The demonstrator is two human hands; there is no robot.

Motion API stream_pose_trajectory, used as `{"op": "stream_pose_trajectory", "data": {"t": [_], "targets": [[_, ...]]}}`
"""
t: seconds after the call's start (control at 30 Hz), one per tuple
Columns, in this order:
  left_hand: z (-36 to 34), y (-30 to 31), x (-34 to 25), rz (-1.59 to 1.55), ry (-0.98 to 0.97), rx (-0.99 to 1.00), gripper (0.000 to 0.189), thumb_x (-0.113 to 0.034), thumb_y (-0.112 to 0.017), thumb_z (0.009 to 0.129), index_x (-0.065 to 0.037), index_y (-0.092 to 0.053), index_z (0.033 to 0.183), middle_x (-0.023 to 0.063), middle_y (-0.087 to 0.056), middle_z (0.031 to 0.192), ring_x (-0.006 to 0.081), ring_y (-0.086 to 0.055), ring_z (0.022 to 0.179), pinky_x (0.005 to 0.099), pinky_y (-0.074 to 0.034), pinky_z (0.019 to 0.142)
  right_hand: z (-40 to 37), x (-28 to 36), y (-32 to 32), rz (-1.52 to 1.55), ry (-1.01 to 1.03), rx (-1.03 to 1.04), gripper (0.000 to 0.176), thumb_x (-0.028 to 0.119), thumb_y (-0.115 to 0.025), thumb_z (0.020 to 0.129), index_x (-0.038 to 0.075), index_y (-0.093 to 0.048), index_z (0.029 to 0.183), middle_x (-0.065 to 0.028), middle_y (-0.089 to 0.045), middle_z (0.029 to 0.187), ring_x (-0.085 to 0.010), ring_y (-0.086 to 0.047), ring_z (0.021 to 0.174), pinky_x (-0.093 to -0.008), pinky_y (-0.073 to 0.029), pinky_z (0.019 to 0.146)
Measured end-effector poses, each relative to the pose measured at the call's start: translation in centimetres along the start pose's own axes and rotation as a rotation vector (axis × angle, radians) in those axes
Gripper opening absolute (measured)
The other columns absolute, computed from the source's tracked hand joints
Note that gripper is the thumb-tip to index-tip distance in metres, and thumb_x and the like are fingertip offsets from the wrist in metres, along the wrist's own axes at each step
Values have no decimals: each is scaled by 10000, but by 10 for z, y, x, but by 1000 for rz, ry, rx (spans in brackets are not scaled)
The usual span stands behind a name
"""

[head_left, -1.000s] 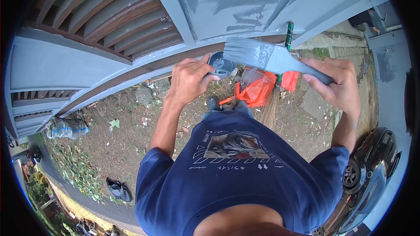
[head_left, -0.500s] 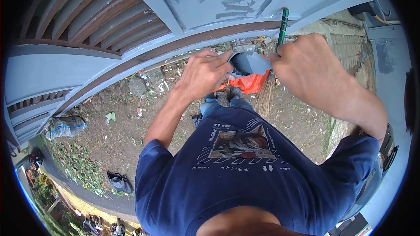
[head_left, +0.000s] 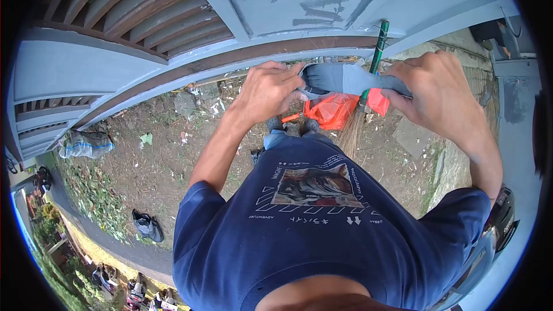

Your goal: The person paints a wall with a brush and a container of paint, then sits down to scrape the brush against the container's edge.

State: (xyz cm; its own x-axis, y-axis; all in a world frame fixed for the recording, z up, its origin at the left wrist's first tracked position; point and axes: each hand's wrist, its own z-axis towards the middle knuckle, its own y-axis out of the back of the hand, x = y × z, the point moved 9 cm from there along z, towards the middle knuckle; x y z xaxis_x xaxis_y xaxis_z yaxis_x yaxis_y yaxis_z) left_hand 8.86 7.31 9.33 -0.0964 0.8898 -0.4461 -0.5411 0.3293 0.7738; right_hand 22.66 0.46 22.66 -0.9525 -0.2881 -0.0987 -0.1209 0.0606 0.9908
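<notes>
A wide paintbrush [head_left: 344,78] coated in grey-blue paint is stretched level between my hands. My right hand [head_left: 435,95] is closed around its handle, thumb underneath. At the bristle end, my left hand [head_left: 268,93] pinches with fingers above and thumb below, and a dark edge shows beside the fingertips. Below the brush, near my feet, lies a crumpled orange plastic bag [head_left: 334,112]. A small red-orange piece [head_left: 377,102] shows just left of my right thumb. Behind the brush, a broom's green handle [head_left: 380,46] leans toward the panel.
A grey-painted panel [head_left: 288,0] with wooden louvres [head_left: 173,23] stands ahead. Bare ground with leaves and paint flecks lies below. A clear plastic sack [head_left: 86,145] and a dark bag-like bundle [head_left: 147,226] sit at left. Parked motorbikes [head_left: 135,288] appear at lower left.
My right hand has moved right and slightly down, and the brush has turned to show its flat side and handle. My left hand stays nearly in place.
</notes>
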Motion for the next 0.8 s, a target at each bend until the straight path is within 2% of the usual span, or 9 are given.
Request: {"op": "stream_pose_trajectory", "data": {"t": [0.07,0.2,0.37,0.57,0.8], "targets": [[1,-4,3,13,22,11,255,-227,-804,690,-55,-687,839,171,-708,1125,285,-708,810,370,-551,857,-12,-12,2,28,-65,-34,261,206,-799,707,-9,-684,799,-173,-638,648,-353,-653,682,-439,-509,670],[5,-8,4,30,36,-3,265,-232,-817,680,-55,-693,834,184,-710,1104,285,-708,809,375,-551,852,-31,-22,5,54,-128,-11,253,204,-802,710,6,-682,813,-162,-629,626,-354,-646,674,-447,-495,668],[11,-5,12,8,109,-62,280,-246,-839,667,-60,-710,832,175,-728,1025,281,-711,797,392,-552,809,-51,-40,-1,160,-247,-90,236,164,-800,720,24,-666,853,-146,-614,584,-358,-626,609,-433,-478,602],[17,-3,16,12,148,-94,263,-242,-839,677,-61,-712,820,176,-734,982,281,-709,771,395,-552,783,-63,-50,-7,296,-291,-140,221,162,-791,753,28,-648,856,-131,-598,553,-339,-614,539,-407,-466,548],[17,-1,17,8,146,-136,277,-264,-845,672,-68,-719,821,193,-724,1019,300,-706,760,401,-552,760,-68,-51,-7,323,-283,-235,215,178,-787,781,37,-645,859,-128,-590,547,-323,-604,509,-385,-459,521]]}}
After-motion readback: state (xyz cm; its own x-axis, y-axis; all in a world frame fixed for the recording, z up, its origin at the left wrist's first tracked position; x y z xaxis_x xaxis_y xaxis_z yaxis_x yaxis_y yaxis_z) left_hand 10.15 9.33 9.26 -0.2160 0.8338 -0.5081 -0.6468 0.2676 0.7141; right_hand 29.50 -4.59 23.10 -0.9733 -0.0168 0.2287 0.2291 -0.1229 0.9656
